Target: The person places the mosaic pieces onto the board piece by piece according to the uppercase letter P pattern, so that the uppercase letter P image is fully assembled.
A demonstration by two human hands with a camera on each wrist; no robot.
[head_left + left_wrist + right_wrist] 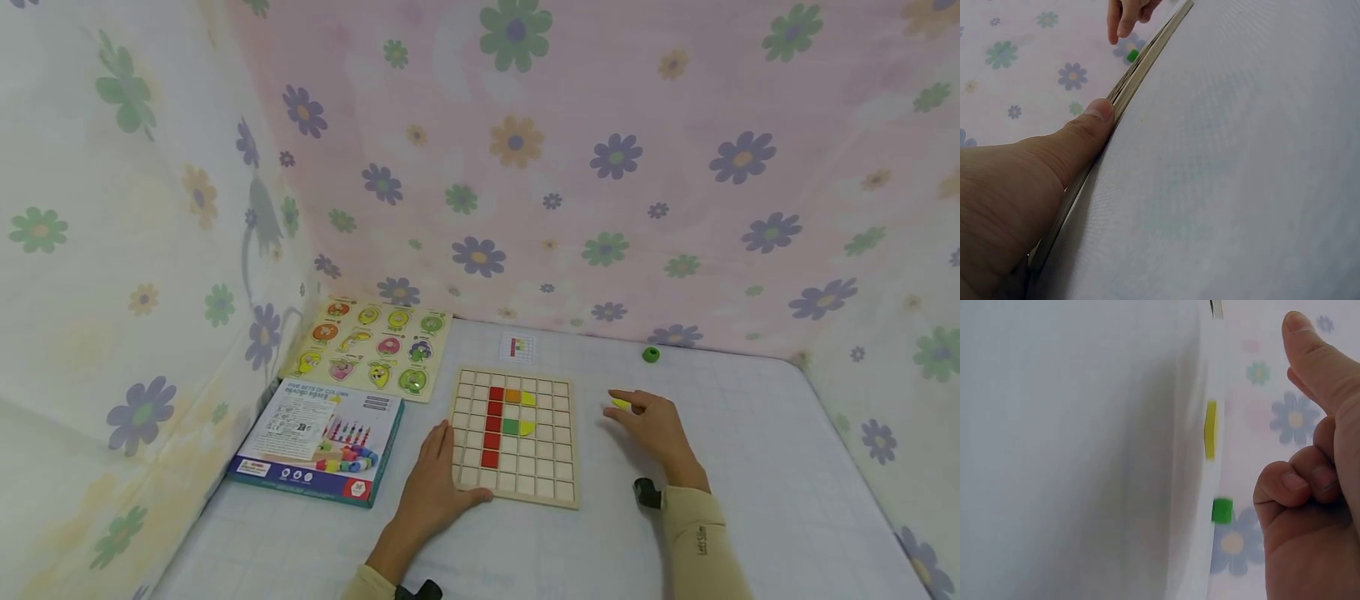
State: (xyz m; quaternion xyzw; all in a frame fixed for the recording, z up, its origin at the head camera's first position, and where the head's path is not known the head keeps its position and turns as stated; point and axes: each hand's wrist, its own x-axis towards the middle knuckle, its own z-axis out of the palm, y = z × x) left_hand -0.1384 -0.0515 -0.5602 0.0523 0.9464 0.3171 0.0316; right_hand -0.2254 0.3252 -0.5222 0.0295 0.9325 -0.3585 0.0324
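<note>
A wooden grid board [555, 451] lies flat on the table. On it are a column of several red squares [492, 439], an orange square [512, 396], a green square [510, 427] and two yellow rounded pieces [527, 428]. My left hand [429, 487] steadies the board's near left corner, fingers along the left side, thumb against the near edge. To the right of the board, my right hand [658, 429] hovers with thumb and forefinger extended around a loose yellow piece [1210, 430]. The right wrist view shows that piece on the table, apart from the fingers.
A small pattern card [517, 348] lies behind the board, and a green bead [650, 355] stands near the table's back edge. Left of the board are a fruit puzzle board [358, 362] and a bead-set box [315, 442]. Flowered cloth [555, 242] walls the back and sides.
</note>
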